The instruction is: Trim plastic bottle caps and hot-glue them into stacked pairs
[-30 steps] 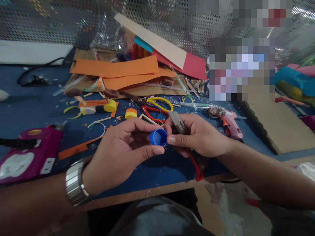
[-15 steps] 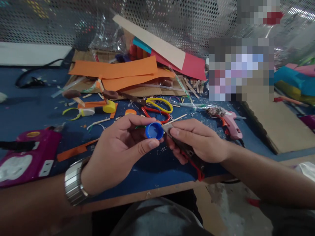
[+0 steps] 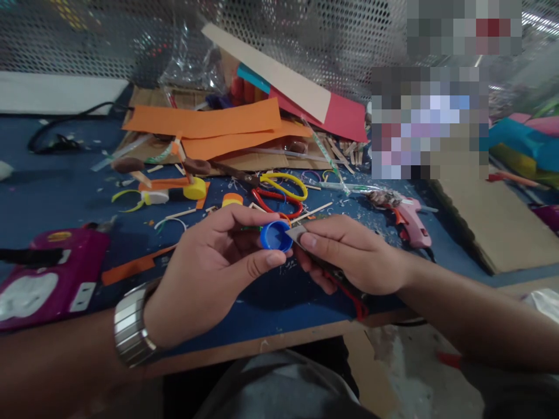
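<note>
At the far left of the blue bench (image 3: 266,305), a purple case (image 3: 85,247) is seen, crossed by a dark strap. To its right, a narrow orange strip (image 3: 128,270) is laid flat, its far end hidden behind the left arm. A metal watch (image 3: 134,326) is worn on the left wrist. The left hand (image 3: 207,273) is curled into a pinch, its thumb and fingers closed around a blue cap (image 3: 275,237). The cap is held up above the bench, at the left fingertips and between the two hands, with its hollow side turned towards the viewer. Behind it, scissors (image 3: 286,185) with yellow and red handles are left lying. At the cap's right rim, the grey tip of a dark tool (image 3: 296,234) is placed; whether the rim is touched cannot be told. The tool is gripped in the right hand (image 3: 360,256), its thumb pressed along the top and its fingers folded beneath. Farther right, a pink glue gun (image 3: 411,224) is set down near a cardboard sheet (image 3: 510,233).
</note>
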Action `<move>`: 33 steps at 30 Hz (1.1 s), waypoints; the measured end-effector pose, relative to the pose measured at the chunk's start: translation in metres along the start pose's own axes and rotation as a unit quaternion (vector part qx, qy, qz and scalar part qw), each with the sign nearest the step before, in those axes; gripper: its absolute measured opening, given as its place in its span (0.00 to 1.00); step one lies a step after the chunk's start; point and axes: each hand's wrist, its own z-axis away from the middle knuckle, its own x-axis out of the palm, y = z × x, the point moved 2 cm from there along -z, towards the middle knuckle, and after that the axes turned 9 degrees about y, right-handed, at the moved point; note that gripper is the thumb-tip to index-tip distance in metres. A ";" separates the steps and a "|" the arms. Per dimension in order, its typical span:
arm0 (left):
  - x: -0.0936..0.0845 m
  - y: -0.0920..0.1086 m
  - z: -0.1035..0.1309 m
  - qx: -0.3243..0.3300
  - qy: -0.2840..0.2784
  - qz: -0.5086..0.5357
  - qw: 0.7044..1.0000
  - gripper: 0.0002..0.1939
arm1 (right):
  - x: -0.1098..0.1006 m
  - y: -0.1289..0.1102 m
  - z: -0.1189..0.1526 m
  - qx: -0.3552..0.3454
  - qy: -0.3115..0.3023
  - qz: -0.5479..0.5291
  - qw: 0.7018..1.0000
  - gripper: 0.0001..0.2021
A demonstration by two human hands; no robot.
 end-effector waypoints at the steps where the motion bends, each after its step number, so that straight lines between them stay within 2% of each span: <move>1: 0.000 0.000 0.000 -0.001 0.001 -0.001 1.000 0.20 | 0.000 0.000 0.000 -0.001 -0.001 0.001 1.000 0.25; 13: 0.000 0.001 0.000 -0.005 -0.006 -0.016 1.000 0.21 | 0.002 -0.002 0.002 -0.006 -0.015 0.013 1.000 0.21; 25: 0.001 -0.001 0.000 -0.023 -0.018 -0.007 1.000 0.20 | 0.004 0.004 0.001 0.027 -0.021 -0.034 0.999 0.24; 33: 0.002 0.002 0.000 -0.024 -0.025 -0.006 0.999 0.21 | 0.003 0.004 0.000 0.007 -0.028 -0.034 0.999 0.23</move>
